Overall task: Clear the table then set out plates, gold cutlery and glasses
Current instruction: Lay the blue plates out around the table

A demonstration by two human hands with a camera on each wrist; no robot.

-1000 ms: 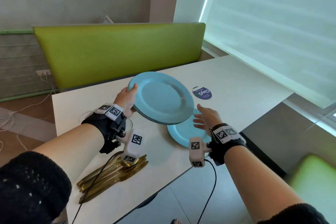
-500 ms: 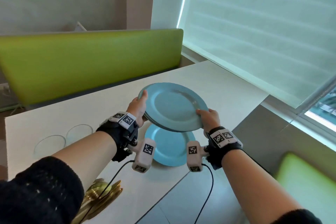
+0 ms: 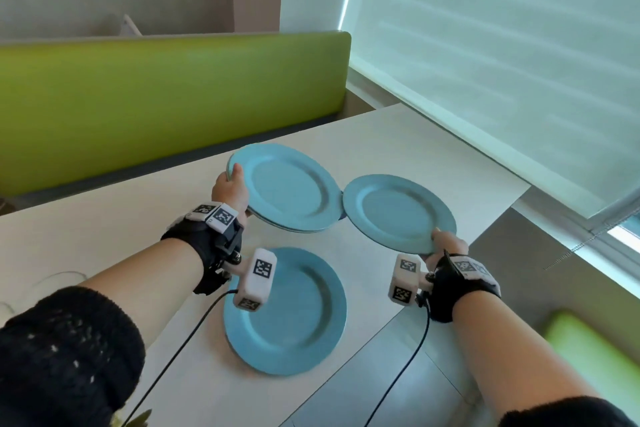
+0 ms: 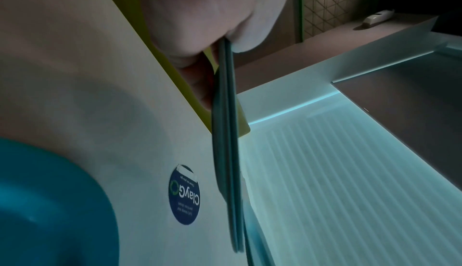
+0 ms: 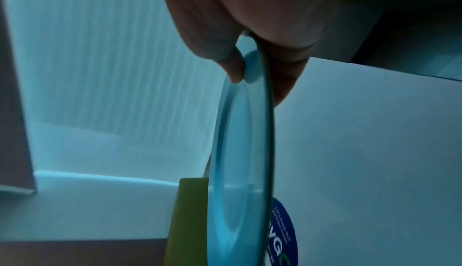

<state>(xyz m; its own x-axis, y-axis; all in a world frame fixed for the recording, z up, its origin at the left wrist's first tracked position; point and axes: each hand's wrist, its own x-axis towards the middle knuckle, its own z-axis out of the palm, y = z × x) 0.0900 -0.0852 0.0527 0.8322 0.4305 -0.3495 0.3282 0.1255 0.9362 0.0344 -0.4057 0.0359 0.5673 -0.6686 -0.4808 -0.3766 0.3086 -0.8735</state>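
Observation:
One blue plate lies on the white table near its front edge. My left hand grips a small stack of blue plates by the left rim, held above the table; edge-on, the stack shows two rims, pinched between thumb and fingers. My right hand pinches a single blue plate at its near rim, thumb on top, beside the stack and above the table's right part; the same plate shows edge-on in the right wrist view.
A green bench back runs behind the table. A window blind is on the right, with a green seat below it. A round blue sticker is on the tabletop. A gold glint shows at the bottom edge.
My right hand has taken the top plate off the stack and carried it to the right. The left hand keeps the rest of the stack. The head view has turned right.

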